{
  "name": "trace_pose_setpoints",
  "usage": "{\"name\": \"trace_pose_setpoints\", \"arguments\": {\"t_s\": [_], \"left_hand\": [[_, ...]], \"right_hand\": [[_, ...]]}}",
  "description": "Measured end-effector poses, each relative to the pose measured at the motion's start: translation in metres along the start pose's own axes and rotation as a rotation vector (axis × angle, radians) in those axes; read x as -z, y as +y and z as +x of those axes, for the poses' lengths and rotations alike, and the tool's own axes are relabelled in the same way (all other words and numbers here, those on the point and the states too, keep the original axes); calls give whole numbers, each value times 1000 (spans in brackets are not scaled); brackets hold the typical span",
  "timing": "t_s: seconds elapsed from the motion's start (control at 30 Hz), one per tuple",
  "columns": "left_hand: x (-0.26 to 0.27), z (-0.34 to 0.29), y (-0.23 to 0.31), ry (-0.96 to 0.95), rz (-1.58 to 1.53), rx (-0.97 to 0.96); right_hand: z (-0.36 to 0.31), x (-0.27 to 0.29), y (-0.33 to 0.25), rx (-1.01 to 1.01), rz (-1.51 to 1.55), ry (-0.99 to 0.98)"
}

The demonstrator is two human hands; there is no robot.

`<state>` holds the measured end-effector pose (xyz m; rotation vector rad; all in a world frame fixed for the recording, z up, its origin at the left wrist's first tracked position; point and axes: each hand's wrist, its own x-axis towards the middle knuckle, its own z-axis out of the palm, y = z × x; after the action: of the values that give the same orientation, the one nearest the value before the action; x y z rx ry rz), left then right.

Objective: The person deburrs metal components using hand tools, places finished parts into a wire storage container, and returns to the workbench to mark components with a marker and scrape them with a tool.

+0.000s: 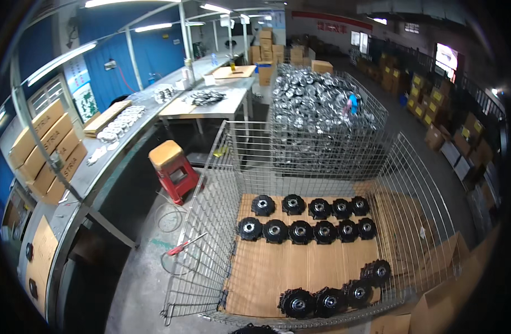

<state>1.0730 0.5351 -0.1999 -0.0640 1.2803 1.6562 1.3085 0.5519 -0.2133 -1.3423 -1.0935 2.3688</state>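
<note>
Neither of my hands shows in the head view. Before me stands a wire mesh cage (200, 234) with flat cardboard (300, 264) on its floor. Two rows of black toothed wheel-like parts with metal hubs (301, 232) lie toward its far side. Nearer, stacks of the same parts (329, 300) stand along the front edge, with another stack (376, 273) at the near right. At the bottom edge, the top of a black toothed part (255, 329) just shows; what supports it is out of sight.
Behind is a second cage heaped with shiny metal parts (316, 106). A red stool with a tan top (174, 170) and a red-handled tool (183, 245) are left of the near cage. A long workbench (122, 139) carries cartons (49, 150). More cardboard boxes (433, 106) line the right.
</note>
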Motion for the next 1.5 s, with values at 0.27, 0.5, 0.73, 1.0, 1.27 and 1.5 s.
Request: {"name": "trace_pose_setpoints", "arguments": {"t_s": [0.27, 0.5, 0.73, 1.0, 1.27, 1.5], "left_hand": [[194, -238, 15, 421, -86, -7], [260, -383, 100, 620, -273, -129], [346, -407, 150, 814, -818, -266], [420, -367, 258, 728, -881, -366], [506, -282, 400, 822, -790, -483], [571, -248, 509, 830, -834, -557]], "right_hand": [[-67, -136, 49, -393, 218, -184], [-116, -341, 9, -291, -71, -233], [-115, -482, 11, -525, -42, -489], [-57, -621, -9, -491, -78, -594], [65, -777, -32, -402, -111, -726], [105, -920, -60, -571, -39, -806]]}}
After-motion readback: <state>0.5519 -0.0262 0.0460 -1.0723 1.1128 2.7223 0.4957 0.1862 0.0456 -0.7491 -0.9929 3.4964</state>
